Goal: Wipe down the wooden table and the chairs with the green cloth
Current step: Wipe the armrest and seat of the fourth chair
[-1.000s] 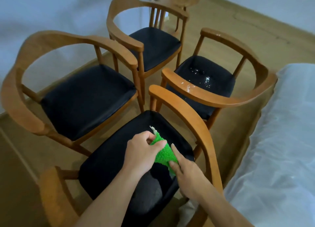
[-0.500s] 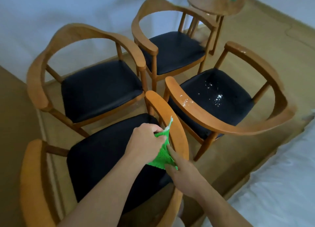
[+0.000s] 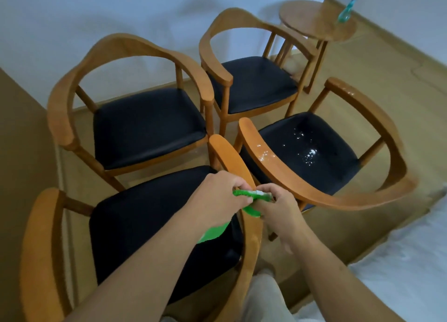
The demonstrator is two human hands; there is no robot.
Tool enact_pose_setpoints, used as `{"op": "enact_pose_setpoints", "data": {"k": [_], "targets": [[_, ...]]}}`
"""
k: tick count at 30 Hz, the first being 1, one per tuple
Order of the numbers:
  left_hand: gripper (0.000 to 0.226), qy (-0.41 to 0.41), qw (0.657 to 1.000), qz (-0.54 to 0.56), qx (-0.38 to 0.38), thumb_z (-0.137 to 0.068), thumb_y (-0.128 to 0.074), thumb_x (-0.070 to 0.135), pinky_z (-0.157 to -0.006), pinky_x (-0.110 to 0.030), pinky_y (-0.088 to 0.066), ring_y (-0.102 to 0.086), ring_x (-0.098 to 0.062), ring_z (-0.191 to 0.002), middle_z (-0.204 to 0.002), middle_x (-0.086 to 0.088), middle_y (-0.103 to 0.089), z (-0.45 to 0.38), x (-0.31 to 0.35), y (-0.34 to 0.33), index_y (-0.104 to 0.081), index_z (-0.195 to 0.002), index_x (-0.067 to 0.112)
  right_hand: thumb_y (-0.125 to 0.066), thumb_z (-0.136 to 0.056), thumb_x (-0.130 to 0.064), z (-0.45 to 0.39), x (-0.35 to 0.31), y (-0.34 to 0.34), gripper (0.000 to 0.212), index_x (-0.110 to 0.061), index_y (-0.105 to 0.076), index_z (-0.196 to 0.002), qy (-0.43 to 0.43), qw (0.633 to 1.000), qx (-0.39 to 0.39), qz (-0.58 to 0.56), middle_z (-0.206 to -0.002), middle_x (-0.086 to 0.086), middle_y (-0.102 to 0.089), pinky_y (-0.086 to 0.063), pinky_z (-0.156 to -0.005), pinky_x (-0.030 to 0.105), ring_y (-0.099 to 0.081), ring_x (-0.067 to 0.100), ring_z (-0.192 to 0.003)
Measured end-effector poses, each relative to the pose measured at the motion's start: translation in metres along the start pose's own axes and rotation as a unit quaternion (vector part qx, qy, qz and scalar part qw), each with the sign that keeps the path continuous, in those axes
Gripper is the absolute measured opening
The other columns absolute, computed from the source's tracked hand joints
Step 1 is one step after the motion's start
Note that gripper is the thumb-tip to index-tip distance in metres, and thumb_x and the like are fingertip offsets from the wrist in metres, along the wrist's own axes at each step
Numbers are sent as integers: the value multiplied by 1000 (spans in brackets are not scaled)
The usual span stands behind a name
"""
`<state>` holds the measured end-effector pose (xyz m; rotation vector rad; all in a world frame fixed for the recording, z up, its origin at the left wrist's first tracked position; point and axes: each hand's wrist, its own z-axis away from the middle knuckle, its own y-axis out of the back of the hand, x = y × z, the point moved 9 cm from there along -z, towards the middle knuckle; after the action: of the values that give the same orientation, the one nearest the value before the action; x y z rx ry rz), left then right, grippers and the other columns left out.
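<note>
Chairs: four wooden ones with black seats; your nearest chair [image 3: 145, 225] is below you, the right chair [image 3: 314, 152] has white drops on its seat
Table [image 3: 312, 19]: small, round, far behind the chairs
Left hand [image 3: 217, 198]: you grip the cloth
Right hand [image 3: 278, 208]: you pinch its other end
Cloth [image 3: 251, 197]: green, between your hands, above the nearest chair's right armrest

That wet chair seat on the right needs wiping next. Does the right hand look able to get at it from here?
Probably yes: the right hand is beside that chair, and the wet seat is open from above, though its armrest lies between.
</note>
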<state>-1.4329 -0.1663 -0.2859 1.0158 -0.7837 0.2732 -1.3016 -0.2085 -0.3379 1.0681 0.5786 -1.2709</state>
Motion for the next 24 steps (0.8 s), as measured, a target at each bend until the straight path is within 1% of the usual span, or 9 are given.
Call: {"op": "enact_pose_setpoints", "data": {"k": [2,5,10,13,16,18,20,22,24], "targets": [[4,9,1000,1,10,-84,-65,42,-45,-10,-32,-55,6,-57,-67,14,-61,-13,1,0,-64,-80,39,-70,-82,-16,-18,-4,6,7,-22,-67,-83,27,999,-20,9,-78,-3,-67,-55,-66,22,-65,11,-74],[11,57,998,-22,22,-80,-67,47,-46,-16,-35,-57,-2,-57,-69,10,-62,-45,-3,5,-63,-80,37,-69,-83,-19,-58,-20,21,8,-21,-65,-76,63,995,-31,72,-62,-3,-61,-41,-45,13,-52,2,-50],[21,156,984,-89,24,-74,-72,47,-50,-26,-47,-59,-7,-62,-70,7,-62,-114,-11,23,-61,-74,29,-67,-82,-26,-145,-68,54,10,-27,-63,-72,163,969,-74,173,-68,-8,-62,-46,-48,22,-56,4,-58],[18,156,974,-132,101,-83,-66,36,-42,-15,-32,-52,-2,-54,-63,13,-54,-156,2,52,-58,-69,28,-65,-86,-23,-192,-110,68,12,-26,-62,-75,218,952,-86,198,-70,-6,-64,-55,-54,31,-62,5,-67],[8,172,955,-130,203,-89,-59,34,-41,-13,-34,-52,-2,-55,-75,13,-56,-189,13,83,-64,-93,29,-65,-89,-19,-225,-158,80,15,-27,-60,-77,291,932,-69,203,-73,-14,-60,-43,-48,9,-57,-14,-72],[10,164,942,-134,261,-89,-59,34,-44,-18,-44,-56,-4,-61,-81,11,-59,-208,16,94,-64,-98,30,-65,-88,-17,-240,-180,90,10,-24,-62,-82,331,922,-46,193,-73,-18,-58,-39,-49,4,-53,-19,-72],[11,138,933,-144,298,-87,-62,33,-50,-24,-50,-56,-5,-65,-83,11,-60,-225,16,92,-63,-97,29,-66,-85,-17,-254,-184,95,9,-24,-63,-83,363,908,-31,206,-73,-18,-57,-39,-52,4,-55,-14,-72],[15,130,936,-144,295,-85,-65,31,-55,-26,-47,-53,-5,-67,-84,11,-56,-240,5,70,-61,-99,28,-67,-84,-18,-268,-161,91,12,-28,-61,-84,363,894,-40,260,-73,-18,-56,-41,-54,8,-56,-5,-69],[17,148,946,-168,232,-86,-63,27,-64,-31,-48,-54,-11,-77,-92,7,-56,-254,-19,27,-58,-103,26,-66,-84,-17,-284,-113,81,12,-29,-63,-87,318,885,-67,334,-79,-14,-60,-45,-59,15,-56,1,-69]]}}
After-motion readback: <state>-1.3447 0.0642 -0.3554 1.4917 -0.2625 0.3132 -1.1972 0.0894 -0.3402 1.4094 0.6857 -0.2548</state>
